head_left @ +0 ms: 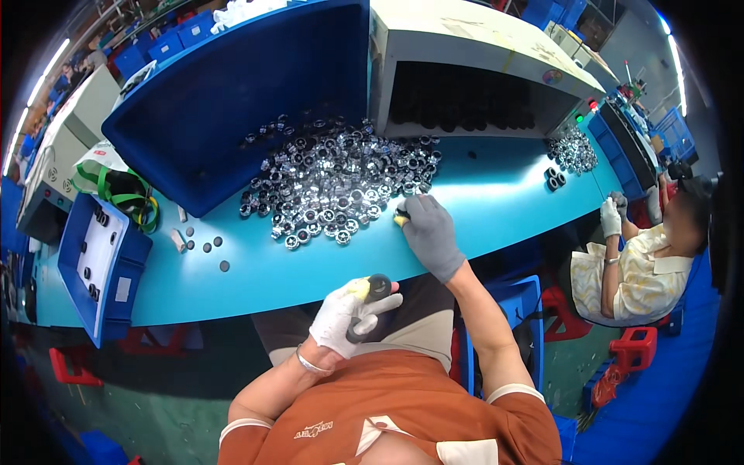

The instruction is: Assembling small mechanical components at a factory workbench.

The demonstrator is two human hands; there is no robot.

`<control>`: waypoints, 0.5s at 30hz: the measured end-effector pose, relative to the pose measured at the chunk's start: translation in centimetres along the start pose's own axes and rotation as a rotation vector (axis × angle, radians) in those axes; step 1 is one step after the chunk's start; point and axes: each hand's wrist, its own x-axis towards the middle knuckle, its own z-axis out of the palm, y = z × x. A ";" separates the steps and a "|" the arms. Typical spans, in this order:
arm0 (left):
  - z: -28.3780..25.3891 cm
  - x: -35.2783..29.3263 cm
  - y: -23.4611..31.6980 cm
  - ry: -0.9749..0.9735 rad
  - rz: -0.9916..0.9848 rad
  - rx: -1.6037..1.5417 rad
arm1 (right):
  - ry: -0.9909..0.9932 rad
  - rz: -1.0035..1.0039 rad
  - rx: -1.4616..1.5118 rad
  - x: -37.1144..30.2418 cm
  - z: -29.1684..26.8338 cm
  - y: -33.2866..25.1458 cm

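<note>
My left hand (pixel 338 316), in a white glove with yellow at the fingertips, is closed around a black round cap (pixel 378 287) above the table's near edge. A second dark round piece (pixel 354 332) shows between its lower fingers. My right hand (pixel 431 236), in a grey glove, reaches to the near right edge of a wide heap of shiny silver ring-shaped parts (pixel 333 178). Its thumb and fingers are pinched together at the table; a bit of something dark shows at the tips, but what they hold is mostly hidden.
A large blue bin (pixel 232 101) lies tipped behind the heap, beside a pale box-shaped machine (pixel 480 39). Several black discs (pixel 225 266) and a blue tray (pixel 128 267) are at left. At right are another silver pile (pixel 573 151) and a seated co-worker (pixel 635 267).
</note>
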 end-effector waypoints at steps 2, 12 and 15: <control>-0.6 0.6 0.0 -0.025 0.005 -0.041 | -0.079 0.375 0.577 -0.7 -2.0 -1.5; 1.0 2.5 -1.1 0.052 0.047 0.027 | -0.132 0.099 0.643 -3.9 -6.7 -5.1; 1.6 2.5 -1.2 0.081 0.057 0.066 | -0.103 0.100 0.644 -4.1 -6.7 -4.9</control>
